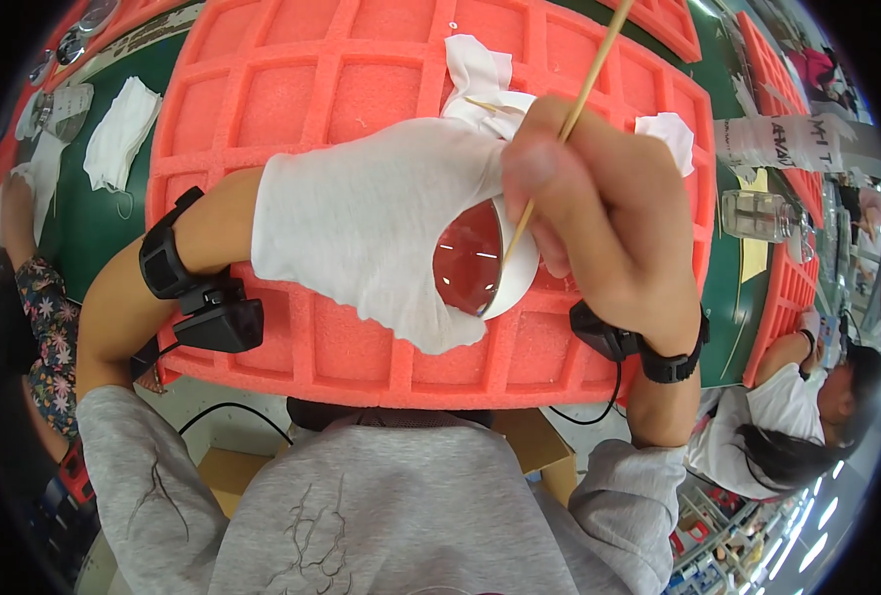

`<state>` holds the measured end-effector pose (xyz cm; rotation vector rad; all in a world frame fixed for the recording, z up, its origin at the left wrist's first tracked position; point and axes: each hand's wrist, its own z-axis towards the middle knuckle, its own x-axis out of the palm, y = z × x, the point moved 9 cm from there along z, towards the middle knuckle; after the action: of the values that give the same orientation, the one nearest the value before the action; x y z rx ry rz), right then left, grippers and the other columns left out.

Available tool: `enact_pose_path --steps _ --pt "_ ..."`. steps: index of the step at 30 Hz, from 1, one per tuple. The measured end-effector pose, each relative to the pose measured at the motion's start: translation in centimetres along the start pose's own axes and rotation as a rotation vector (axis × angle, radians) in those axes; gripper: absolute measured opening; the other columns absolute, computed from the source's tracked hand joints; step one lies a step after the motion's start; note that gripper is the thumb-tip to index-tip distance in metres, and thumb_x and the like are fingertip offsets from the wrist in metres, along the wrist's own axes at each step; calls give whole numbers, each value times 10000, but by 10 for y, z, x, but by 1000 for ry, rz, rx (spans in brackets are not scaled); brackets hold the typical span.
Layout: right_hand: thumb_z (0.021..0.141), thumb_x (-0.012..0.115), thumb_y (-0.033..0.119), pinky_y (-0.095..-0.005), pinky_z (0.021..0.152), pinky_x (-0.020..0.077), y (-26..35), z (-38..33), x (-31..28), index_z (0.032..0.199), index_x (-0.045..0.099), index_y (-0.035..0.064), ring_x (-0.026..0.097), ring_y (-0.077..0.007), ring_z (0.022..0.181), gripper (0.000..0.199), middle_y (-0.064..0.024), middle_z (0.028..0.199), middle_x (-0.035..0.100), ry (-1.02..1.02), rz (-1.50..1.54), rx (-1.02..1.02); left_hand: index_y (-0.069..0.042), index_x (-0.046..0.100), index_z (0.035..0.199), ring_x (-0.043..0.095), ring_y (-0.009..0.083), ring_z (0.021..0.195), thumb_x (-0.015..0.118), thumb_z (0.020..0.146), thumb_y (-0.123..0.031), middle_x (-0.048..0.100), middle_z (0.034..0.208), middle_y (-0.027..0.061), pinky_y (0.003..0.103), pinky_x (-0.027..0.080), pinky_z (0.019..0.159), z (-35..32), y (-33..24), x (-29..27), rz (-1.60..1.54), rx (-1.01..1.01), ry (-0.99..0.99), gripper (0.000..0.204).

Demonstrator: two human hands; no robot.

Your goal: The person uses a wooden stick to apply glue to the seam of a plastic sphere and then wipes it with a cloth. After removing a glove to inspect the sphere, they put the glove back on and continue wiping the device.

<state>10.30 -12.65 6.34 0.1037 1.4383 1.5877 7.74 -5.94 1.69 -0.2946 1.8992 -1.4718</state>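
My left hand (381,218), in a loose white cloth glove, grips a round glossy lens (468,260) by its edge; it looks brownish red over the foam. My bare right hand (604,198) pinches a thin wooden stick (599,67) like a pen. The stick's lower end meets the lens's right rim, though whether it presses there I cannot tell. A white round piece (522,283) shows just behind that rim. Both hands are above a red foam tray (420,372) divided into square compartments.
White crumpled cloth or paper (478,67) lies at the tray's far side, another scrap (670,137) at its right. A folded white cloth (123,129) rests on the green table (103,233) at left. A clear jar (756,215) stands right. Other people sit at both sides.
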Motion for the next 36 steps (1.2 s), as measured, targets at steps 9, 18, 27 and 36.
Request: enact_pose_path --steps 9,18,27,36 --pt "1036 498 159 -246 432 309 8 -4 3 839 590 24 440 -68 429 256 1 539 514 34 -12 -158 -37 653 1030 662 198 806 881 652 -234 676 903 74 322 562 723 3 -15 -4 84 192 -81 483" --pt "1017 514 144 -265 446 352 12 -4 3 860 607 11 484 -97 454 226 -18 587 551 5 16 -228 -50 667 1020 673 214 828 865 665 -220 683 905 77 334 562 758 3 -4 1 -49 -59 55 441" --pt "968 569 102 -301 498 420 17 -7 6 850 639 8 585 -162 552 166 -44 663 596 70 -43 -186 -39 649 1063 664 227 924 873 670 -267 676 983 92 360 551 833 -1 8 9 -170 -210 130 506" --pt "915 658 76 -316 517 442 23 -9 2 840 658 29 584 -214 567 89 -49 705 609 1 -37 -265 -59 597 931 588 167 703 781 689 -140 623 783 42 316 506 667 -4 -4 -8 -62 222 -154 314"
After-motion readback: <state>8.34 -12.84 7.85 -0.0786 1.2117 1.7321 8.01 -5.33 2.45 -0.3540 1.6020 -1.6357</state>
